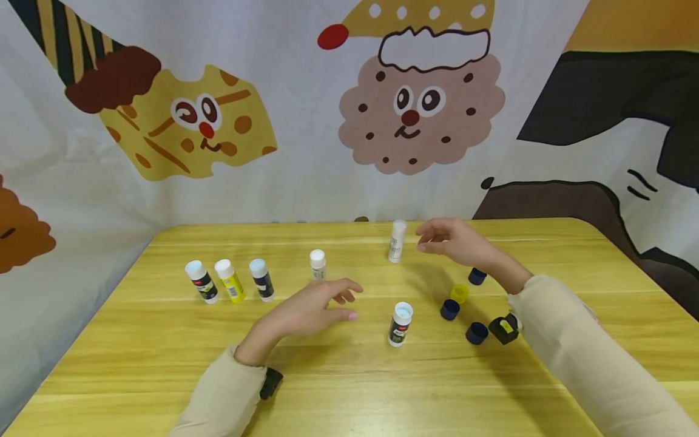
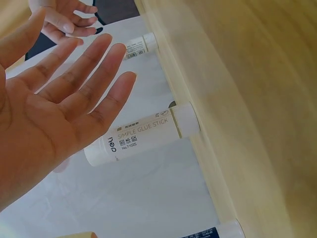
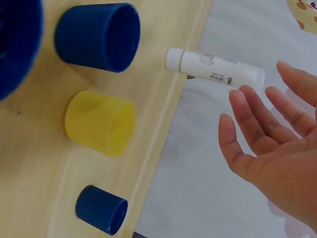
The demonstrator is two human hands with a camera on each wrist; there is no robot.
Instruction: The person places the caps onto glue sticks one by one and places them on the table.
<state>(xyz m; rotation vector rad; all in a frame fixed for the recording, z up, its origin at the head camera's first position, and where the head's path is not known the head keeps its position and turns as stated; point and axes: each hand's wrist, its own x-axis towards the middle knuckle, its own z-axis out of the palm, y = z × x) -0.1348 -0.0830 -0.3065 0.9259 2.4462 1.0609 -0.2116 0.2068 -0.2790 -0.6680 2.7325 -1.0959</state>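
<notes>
on table (image 1: 164, 364): right hand (image 1: 455, 243) open beside white glue stick (image 1: 397, 241); left hand (image 1: 314, 309) open, empty.

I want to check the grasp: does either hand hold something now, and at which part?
Nothing is held. The left hand and right hand hover open; the white glue stick beside the right hand stands free.

A: On the wooden tabletop (image 1: 164, 364), three uncapped glue sticks (image 1: 230, 281) stand in a row at far left, a short white glue stick (image 1: 317, 264) just to their right.

B: Further back stands the tall white glue stick (image 1: 397, 241), right hand (image 1: 453, 241) just beside it. Left hand (image 1: 311, 309) hovers before the short one.

A: Near centre front, another open glue stick (image 1: 401, 323); the loose plastic caps (image 1: 461, 309) cluster to its right.
</notes>
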